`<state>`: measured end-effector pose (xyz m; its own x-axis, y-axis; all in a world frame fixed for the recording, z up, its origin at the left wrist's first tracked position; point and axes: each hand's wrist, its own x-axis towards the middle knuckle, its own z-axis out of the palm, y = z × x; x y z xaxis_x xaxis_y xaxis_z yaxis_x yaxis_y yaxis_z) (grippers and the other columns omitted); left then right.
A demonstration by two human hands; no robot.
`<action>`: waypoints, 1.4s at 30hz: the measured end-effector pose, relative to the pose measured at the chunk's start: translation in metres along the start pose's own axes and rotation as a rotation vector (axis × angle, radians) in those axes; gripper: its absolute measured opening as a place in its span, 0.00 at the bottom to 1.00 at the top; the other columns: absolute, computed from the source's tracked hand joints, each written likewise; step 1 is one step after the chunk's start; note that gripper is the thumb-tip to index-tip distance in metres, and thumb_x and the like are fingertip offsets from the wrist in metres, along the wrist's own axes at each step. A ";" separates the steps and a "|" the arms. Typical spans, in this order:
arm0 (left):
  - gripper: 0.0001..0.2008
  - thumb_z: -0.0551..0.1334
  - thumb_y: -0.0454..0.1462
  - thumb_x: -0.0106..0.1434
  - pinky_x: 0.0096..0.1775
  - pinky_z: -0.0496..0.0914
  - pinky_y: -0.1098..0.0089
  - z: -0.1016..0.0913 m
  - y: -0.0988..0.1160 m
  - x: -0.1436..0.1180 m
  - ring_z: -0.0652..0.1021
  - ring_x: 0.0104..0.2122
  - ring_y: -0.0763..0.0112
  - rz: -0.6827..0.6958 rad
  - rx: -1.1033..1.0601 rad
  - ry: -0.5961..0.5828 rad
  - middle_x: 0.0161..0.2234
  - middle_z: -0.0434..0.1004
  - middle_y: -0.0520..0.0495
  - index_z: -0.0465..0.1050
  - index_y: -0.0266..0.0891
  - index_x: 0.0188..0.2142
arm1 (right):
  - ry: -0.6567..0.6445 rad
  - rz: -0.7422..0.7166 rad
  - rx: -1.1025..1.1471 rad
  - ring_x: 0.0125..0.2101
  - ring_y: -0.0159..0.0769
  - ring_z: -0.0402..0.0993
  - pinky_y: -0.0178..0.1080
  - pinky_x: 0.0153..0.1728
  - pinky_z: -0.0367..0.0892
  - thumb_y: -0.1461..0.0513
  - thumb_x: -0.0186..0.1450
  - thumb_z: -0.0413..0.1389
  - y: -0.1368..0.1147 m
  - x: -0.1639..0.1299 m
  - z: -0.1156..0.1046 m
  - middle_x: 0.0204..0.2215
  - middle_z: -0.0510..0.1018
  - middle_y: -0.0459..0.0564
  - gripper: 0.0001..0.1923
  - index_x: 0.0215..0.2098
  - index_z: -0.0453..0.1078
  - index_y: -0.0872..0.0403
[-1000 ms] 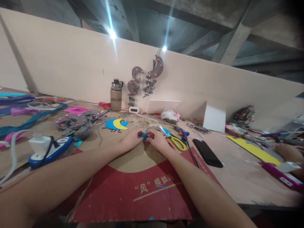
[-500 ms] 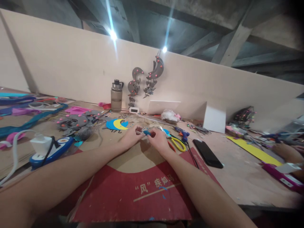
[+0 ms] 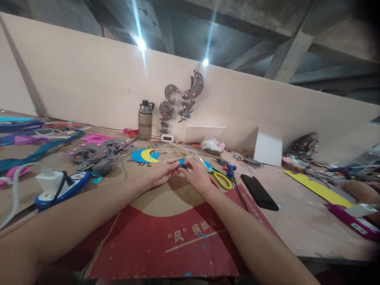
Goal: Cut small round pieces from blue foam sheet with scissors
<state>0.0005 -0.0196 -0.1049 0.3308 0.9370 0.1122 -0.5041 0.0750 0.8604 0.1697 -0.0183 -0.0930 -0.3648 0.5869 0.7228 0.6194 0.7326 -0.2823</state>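
Two hands meet over the middle of the table, above a red and tan cardboard sheet. Far left: teal and pink strips, then a white charger on a blue power strip. Further in, grey felt cut-outs with pink dots, and a blue-and-yellow moon cut-out lying flat just beyond the hands. Grey water bottle upright by the far wall, with grey moon-shaped hangings on the wall to its right.

Left hand: fingers pinched narrow on the left end of a small blue piece. Right hand: fingers pinched on the same piece from the right. Piece sits between both sets of fingertips, slightly above the cardboard; its shape is too small to tell.

Right of the hands: yellow-handled scissors, blue glue gun, black phone flat on the table. Far right: yellow strip, and another person's hand at the edge.
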 end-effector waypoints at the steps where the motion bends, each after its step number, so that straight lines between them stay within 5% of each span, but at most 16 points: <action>1: 0.10 0.70 0.34 0.57 0.34 0.72 0.77 0.000 0.000 0.000 0.77 0.30 0.77 -0.015 -0.013 -0.008 0.36 0.80 0.43 0.80 0.33 0.40 | -0.007 0.004 0.015 0.35 0.40 0.69 0.40 0.38 0.65 0.62 0.60 0.63 0.001 0.001 0.000 0.30 0.74 0.49 0.07 0.29 0.68 0.52; 10: 0.08 0.67 0.34 0.60 0.37 0.73 0.75 -0.005 -0.004 0.002 0.76 0.29 0.76 -0.097 0.007 -0.055 0.33 0.80 0.42 0.80 0.32 0.39 | -0.023 0.073 0.097 0.40 0.41 0.69 0.43 0.41 0.69 0.64 0.56 0.66 0.006 -0.002 0.003 0.40 0.70 0.52 0.10 0.33 0.70 0.52; 17: 0.07 0.69 0.31 0.56 0.33 0.71 0.77 0.000 -0.005 0.001 0.76 0.28 0.76 -0.052 0.022 -0.020 0.32 0.80 0.43 0.80 0.32 0.36 | -0.053 -0.004 0.087 0.44 0.45 0.69 0.48 0.47 0.66 0.64 0.56 0.66 0.007 0.000 0.001 0.39 0.74 0.52 0.10 0.34 0.71 0.52; 24: 0.09 0.68 0.29 0.54 0.32 0.71 0.76 0.001 -0.005 0.001 0.76 0.28 0.76 -0.009 0.047 0.029 0.33 0.79 0.44 0.78 0.32 0.37 | -0.085 0.063 0.174 0.49 0.43 0.69 0.47 0.49 0.69 0.67 0.57 0.65 0.008 -0.002 0.003 0.49 0.72 0.54 0.26 0.53 0.69 0.51; 30: 0.09 0.71 0.32 0.53 0.32 0.71 0.76 0.001 -0.004 -0.001 0.75 0.27 0.77 -0.008 0.051 0.052 0.31 0.77 0.46 0.76 0.32 0.34 | -0.076 0.079 0.118 0.48 0.44 0.70 0.49 0.52 0.67 0.66 0.57 0.65 0.011 -0.001 0.004 0.46 0.74 0.56 0.21 0.49 0.74 0.52; 37: 0.10 0.72 0.33 0.49 0.30 0.65 0.76 -0.002 -0.010 0.002 0.73 0.25 0.78 0.055 0.168 0.153 0.27 0.76 0.50 0.76 0.34 0.30 | -0.115 0.098 0.241 0.44 0.40 0.71 0.42 0.44 0.69 0.69 0.58 0.59 0.011 -0.001 0.004 0.44 0.75 0.52 0.21 0.49 0.75 0.49; 42: 0.13 0.73 0.37 0.48 0.24 0.60 0.76 -0.003 -0.010 0.002 0.68 0.20 0.81 0.065 0.213 0.189 0.24 0.73 0.53 0.75 0.35 0.31 | -0.068 0.365 0.449 0.33 0.35 0.72 0.38 0.35 0.69 0.59 0.56 0.63 0.009 0.002 0.007 0.34 0.77 0.48 0.14 0.41 0.73 0.54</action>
<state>0.0044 -0.0174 -0.1149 0.1392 0.9859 0.0931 -0.3340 -0.0418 0.9416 0.1694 -0.0083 -0.0985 -0.2357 0.8388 0.4908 0.3629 0.5445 -0.7562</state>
